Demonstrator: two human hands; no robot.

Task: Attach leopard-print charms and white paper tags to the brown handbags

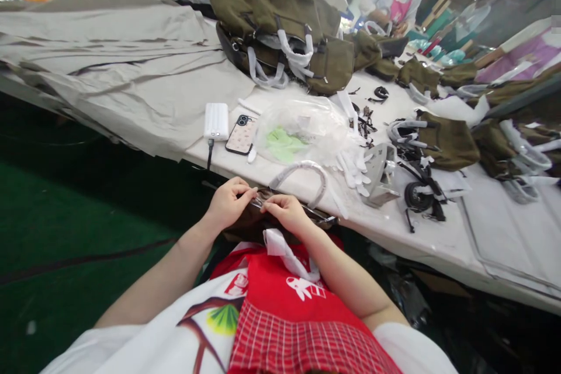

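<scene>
An olive-brown handbag (245,223) rests between my body and the table edge, mostly hidden by my forearms and hands. One of its handles, wrapped in clear-white film (323,178), arches up onto the table; another wrapped handle (284,252) hangs against my red apron. My left hand (230,204) is closed in a pinch on the zipper (256,203) at the bag's opening. Just to the right, my right hand (287,213) pinches the same zipper, fingertips close to the left ones. The zipper's pull cannot be made out.
On the table lie a white power bank (216,121), a phone (242,134), a clear plastic bag (307,128) with something green inside, a metal holder (380,175) and black straps (421,196). Olive bags (280,11) are piled behind. Two people work across the table.
</scene>
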